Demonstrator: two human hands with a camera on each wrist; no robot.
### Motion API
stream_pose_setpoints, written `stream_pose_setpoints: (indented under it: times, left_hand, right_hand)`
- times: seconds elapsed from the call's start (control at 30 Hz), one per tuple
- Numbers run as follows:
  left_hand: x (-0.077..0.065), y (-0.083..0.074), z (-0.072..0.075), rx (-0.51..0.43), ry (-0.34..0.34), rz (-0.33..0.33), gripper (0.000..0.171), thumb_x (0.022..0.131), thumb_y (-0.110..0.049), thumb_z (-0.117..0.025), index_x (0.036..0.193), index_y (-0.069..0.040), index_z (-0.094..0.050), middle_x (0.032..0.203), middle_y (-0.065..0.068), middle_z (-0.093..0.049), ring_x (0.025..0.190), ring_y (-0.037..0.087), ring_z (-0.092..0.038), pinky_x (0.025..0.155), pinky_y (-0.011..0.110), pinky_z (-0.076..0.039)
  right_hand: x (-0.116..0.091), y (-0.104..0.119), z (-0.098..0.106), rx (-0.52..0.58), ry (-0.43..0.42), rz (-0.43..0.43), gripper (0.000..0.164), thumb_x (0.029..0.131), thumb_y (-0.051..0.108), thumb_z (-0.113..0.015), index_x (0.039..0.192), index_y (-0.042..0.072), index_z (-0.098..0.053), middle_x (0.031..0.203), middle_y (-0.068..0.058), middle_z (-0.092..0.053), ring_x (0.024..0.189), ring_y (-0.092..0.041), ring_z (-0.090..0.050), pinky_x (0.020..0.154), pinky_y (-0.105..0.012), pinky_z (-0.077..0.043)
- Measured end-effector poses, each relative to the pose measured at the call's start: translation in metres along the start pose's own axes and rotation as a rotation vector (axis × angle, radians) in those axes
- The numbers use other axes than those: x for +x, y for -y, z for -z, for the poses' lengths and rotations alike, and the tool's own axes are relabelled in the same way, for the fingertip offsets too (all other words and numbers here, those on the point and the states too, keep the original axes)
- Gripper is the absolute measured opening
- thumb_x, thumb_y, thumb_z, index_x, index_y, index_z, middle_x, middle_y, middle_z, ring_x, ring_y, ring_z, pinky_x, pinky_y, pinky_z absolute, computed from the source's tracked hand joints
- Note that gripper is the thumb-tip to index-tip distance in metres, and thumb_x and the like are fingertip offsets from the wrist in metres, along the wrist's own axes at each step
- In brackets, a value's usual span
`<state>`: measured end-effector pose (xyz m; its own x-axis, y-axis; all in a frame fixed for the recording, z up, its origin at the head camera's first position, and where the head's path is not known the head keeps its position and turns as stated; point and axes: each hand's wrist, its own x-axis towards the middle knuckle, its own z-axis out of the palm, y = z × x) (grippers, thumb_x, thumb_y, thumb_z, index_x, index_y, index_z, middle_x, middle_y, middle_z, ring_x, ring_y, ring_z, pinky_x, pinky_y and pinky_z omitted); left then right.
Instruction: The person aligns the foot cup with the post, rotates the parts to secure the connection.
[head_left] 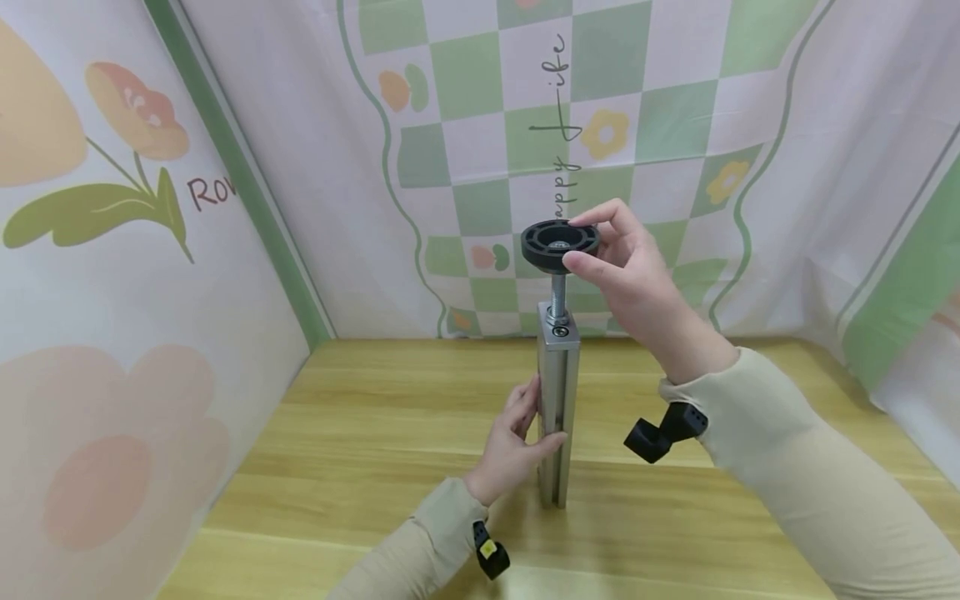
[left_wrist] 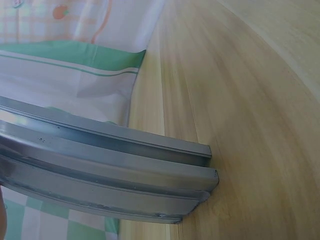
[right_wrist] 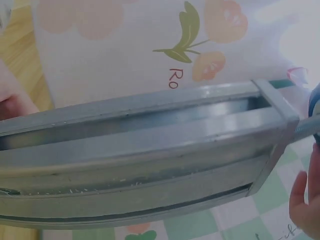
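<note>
A slotted aluminium profile (head_left: 552, 392) stands upright on the wooden table, a metal plate with a screw (head_left: 560, 332) on its top end. From that plate rises a threaded rod (head_left: 558, 293) bearing a round black levelling foot (head_left: 540, 257). My right hand (head_left: 626, 258) pinches the foot's rim between thumb and fingers. Lower down, my left hand (head_left: 513, 450) grips the profile from the left side, its thumb across the front face. The profile's lower end (left_wrist: 200, 180) meets the table in the left wrist view. In the right wrist view the end plate (right_wrist: 275, 112) shows at the right.
Wooden tabletop (head_left: 360, 425) spreads around the profile. A checked, printed curtain (head_left: 480, 142) hangs behind it, and a flowered curtain (head_left: 112, 292) closes off the left. Small black wrist cameras (head_left: 652, 437) are strapped at both sleeves.
</note>
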<state>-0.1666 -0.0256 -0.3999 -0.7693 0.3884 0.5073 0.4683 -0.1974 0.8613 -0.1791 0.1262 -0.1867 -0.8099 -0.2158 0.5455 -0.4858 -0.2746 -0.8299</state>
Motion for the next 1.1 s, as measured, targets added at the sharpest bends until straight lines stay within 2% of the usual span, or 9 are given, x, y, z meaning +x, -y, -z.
stream_pose_setpoints:
  times: [0.13, 0.23, 0.4, 0.6, 0.73, 0.83, 0.9, 1.03, 1.1]
  left_hand:
    - [0.000, 0.000, 0.000, -0.004, 0.003, 0.000, 0.080, 0.083, 0.013, -0.061, 0.148, -0.002, -0.016, 0.133, 0.026, -0.033, 0.113, 0.003, -0.040, 0.113, 0.027, -0.029]
    - [0.000, 0.000, -0.001, -0.004, 0.002, 0.018, 0.080, 0.083, 0.013, -0.061, 0.148, -0.002, -0.017, 0.134, 0.024, -0.033, 0.114, 0.003, -0.040, 0.112, 0.024, -0.028]
    - [-0.001, -0.001, -0.001, 0.005, -0.002, 0.034, 0.079, 0.083, 0.012, -0.062, 0.148, -0.002, -0.018, 0.135, 0.023, -0.034, 0.116, 0.004, -0.039, 0.113, 0.027, -0.027]
    - [-0.001, 0.001, -0.001, -0.003, 0.001, 0.018, 0.077, 0.085, 0.011, -0.061, 0.148, -0.001, -0.018, 0.134, 0.024, -0.033, 0.117, 0.003, -0.038, 0.113, 0.023, -0.027]
    - [-0.001, 0.001, -0.001, -0.003, 0.005, 0.028, 0.077, 0.085, 0.010, -0.061, 0.148, -0.002, -0.018, 0.134, 0.022, -0.033, 0.117, 0.004, -0.038, 0.113, 0.024, -0.026]
    - [-0.001, 0.000, -0.001, 0.007, 0.007, 0.023, 0.078, 0.085, 0.010, -0.061, 0.148, -0.002, -0.018, 0.133, 0.022, -0.033, 0.115, 0.004, -0.038, 0.113, 0.024, -0.027]
    - [-0.001, 0.000, -0.001, 0.005, 0.005, 0.015, 0.078, 0.085, 0.010, -0.061, 0.148, -0.002, -0.017, 0.133, 0.023, -0.033, 0.115, 0.004, -0.038, 0.112, 0.024, -0.028]
    - [-0.001, 0.000, 0.000, 0.001, 0.004, 0.015, 0.080, 0.083, 0.012, -0.062, 0.148, -0.002, -0.018, 0.134, 0.024, -0.034, 0.113, 0.004, -0.040, 0.112, 0.023, -0.030]
    - [-0.001, -0.001, 0.000, 0.004, 0.003, 0.024, 0.080, 0.083, 0.011, -0.062, 0.148, -0.003, -0.018, 0.135, 0.023, -0.034, 0.113, 0.004, -0.040, 0.112, 0.024, -0.029]
  right_hand:
    - [-0.005, 0.005, -0.008, -0.129, -0.093, -0.015, 0.031, 0.083, -0.008, -0.060, 0.100, 0.017, -0.053, 0.101, -0.003, -0.060, 0.087, -0.012, -0.060, 0.078, -0.017, -0.052]
    - [-0.008, 0.005, -0.013, -0.228, -0.159, 0.026, 0.032, 0.081, -0.007, -0.066, 0.099, 0.017, -0.052, 0.100, -0.002, -0.061, 0.084, -0.011, -0.059, 0.076, -0.016, -0.050]
    - [-0.011, 0.002, -0.022, -0.401, -0.279, 0.105, 0.036, 0.077, -0.003, -0.074, 0.097, 0.015, -0.051, 0.095, 0.006, -0.060, 0.083, -0.011, -0.058, 0.078, -0.017, -0.047]
    - [-0.011, 0.000, -0.029, -0.502, -0.379, 0.172, 0.038, 0.071, 0.000, -0.080, 0.093, 0.011, -0.051, 0.091, 0.007, -0.053, 0.079, -0.008, -0.056, 0.076, -0.018, -0.045]
    - [-0.012, -0.001, -0.031, -0.539, -0.409, 0.183, 0.041, 0.069, 0.003, -0.083, 0.093, 0.011, -0.051, 0.092, 0.006, -0.051, 0.082, -0.009, -0.054, 0.076, -0.018, -0.044]
    - [-0.012, -0.003, -0.029, -0.508, -0.376, 0.219, 0.040, 0.071, 0.001, -0.081, 0.095, 0.011, -0.051, 0.095, 0.007, -0.051, 0.086, -0.011, -0.052, 0.084, -0.020, -0.043]
    - [-0.012, -0.006, -0.026, -0.437, -0.323, 0.264, 0.036, 0.075, 0.002, -0.076, 0.099, 0.010, -0.052, 0.098, 0.007, -0.051, 0.088, -0.012, -0.052, 0.087, -0.022, -0.042]
    - [-0.007, -0.011, -0.019, -0.184, -0.185, 0.316, 0.028, 0.083, 0.007, -0.060, 0.109, 0.012, -0.051, 0.105, -0.001, -0.049, 0.093, -0.014, -0.050, 0.085, -0.022, -0.044]
    - [-0.001, -0.012, -0.015, -0.032, -0.109, 0.280, 0.029, 0.084, 0.011, -0.055, 0.113, 0.014, -0.049, 0.108, -0.005, -0.049, 0.095, -0.014, -0.051, 0.084, -0.022, -0.045]
